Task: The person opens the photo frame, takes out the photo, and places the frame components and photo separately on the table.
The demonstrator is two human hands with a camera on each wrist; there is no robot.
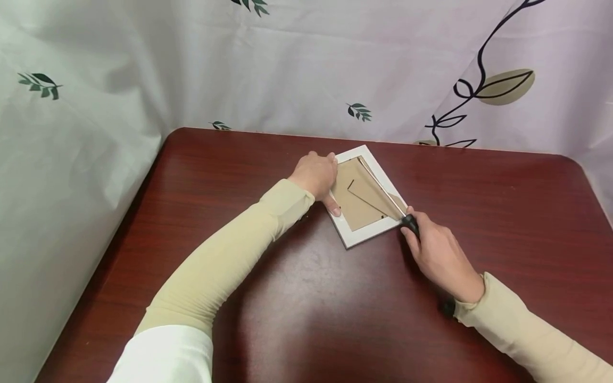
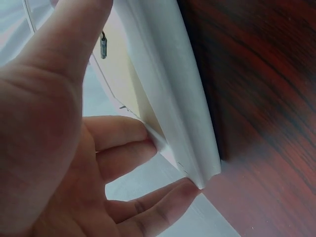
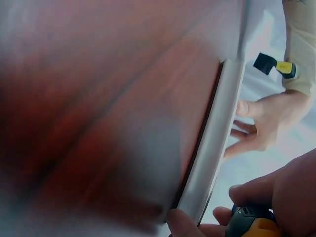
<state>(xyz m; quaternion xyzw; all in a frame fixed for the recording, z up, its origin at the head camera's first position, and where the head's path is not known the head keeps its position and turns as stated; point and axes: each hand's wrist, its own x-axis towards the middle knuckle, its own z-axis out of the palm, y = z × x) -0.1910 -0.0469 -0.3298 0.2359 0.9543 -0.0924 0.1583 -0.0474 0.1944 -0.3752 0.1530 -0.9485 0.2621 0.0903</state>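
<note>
A white picture frame (image 1: 374, 227) lies back side up on the table, its brown backing board (image 1: 360, 215) showing with small dark tabs along its edges. My left hand (image 1: 317, 174) grips its left side, thumb on the white border and fingers at the upper left corner. In the left wrist view, the fingertips (image 2: 190, 187) touch the frame's end. My right hand (image 1: 442, 255) holds a screwdriver (image 1: 385, 192) by its dark handle, which shows yellow in the right wrist view. The metal shaft lies slanted over the backing, tip near the upper inner border.
The frame rests toward the back of a dark red wooden table (image 1: 306, 308) with rounded corners. A pale curtain (image 1: 297, 64) with leaf prints hangs right behind the table and along its left side. A dark device (image 3: 274, 65) sits at the left wrist.
</note>
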